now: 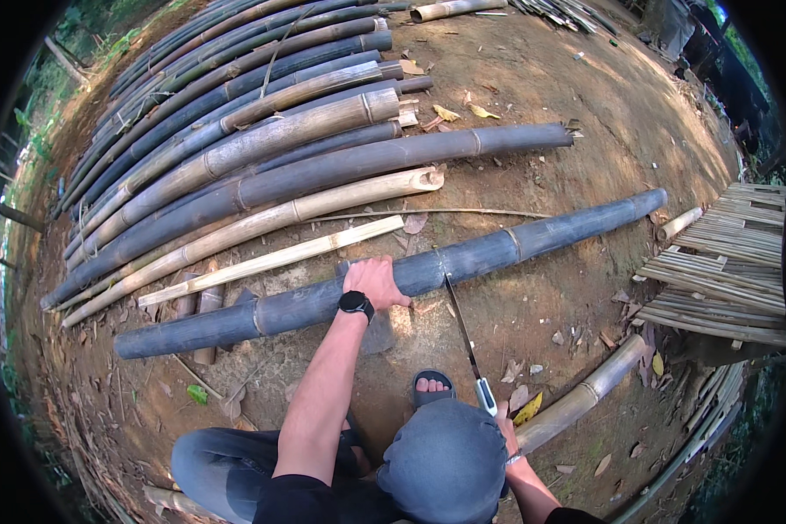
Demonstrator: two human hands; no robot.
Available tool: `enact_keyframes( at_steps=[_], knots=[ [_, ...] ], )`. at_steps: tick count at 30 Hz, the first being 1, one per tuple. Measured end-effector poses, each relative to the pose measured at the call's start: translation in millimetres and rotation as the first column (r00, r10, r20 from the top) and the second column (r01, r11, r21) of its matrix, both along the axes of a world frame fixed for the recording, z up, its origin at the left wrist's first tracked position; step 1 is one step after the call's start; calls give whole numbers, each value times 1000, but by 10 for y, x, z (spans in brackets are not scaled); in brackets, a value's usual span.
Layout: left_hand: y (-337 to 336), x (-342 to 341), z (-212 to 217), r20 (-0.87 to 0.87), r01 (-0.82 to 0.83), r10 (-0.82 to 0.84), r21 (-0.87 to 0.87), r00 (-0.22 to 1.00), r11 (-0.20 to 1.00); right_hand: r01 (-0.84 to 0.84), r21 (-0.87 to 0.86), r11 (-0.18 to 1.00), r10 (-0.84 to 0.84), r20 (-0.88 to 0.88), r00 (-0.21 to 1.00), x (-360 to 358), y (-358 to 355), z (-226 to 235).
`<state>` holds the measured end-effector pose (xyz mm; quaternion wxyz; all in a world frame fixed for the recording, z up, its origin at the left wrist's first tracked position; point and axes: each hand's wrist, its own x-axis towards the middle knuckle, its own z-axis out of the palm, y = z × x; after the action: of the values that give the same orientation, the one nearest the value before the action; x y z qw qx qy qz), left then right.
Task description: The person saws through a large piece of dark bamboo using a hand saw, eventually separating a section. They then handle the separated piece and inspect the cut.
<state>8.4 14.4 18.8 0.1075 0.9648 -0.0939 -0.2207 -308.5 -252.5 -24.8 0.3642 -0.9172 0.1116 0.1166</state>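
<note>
A long dark bamboo pole point(515, 243) lies across the dirt in front of me, resting on short logs. My left hand point(374, 281), a black watch on its wrist, presses down on the pole's middle. My right hand point(501, 423), partly hidden behind my grey-trousered knee, grips the pale handle of a hand saw point(463, 325). The saw's thin blade reaches up to the pole and meets it just right of my left hand. My sandalled foot point(431, 385) is planted below the pole.
A stack of dark and pale bamboo poles point(236, 140) lies behind. A split pale strip point(271, 259) lies beside the pole. A mat of bamboo slats point(725, 266) is at right. A pale pole point(585, 393) lies by my right side.
</note>
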Motion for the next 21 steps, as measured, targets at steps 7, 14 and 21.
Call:
enact_keyframes(
  at_steps=[7,14,21],
  knots=[
    [24,25,-30,33,-12,12,12,999,1000,6,-32,999,-9,-108,994,369,49,207],
    [-16,62,-37,50,22,-22,-13,999,1000,-25,-111,993,19,-62,998,669,84,61],
    [-16,9,-77,60,-2,2,-8,998,1000,-51,-36,998,48,-67,997,848,78,167]
  ],
)
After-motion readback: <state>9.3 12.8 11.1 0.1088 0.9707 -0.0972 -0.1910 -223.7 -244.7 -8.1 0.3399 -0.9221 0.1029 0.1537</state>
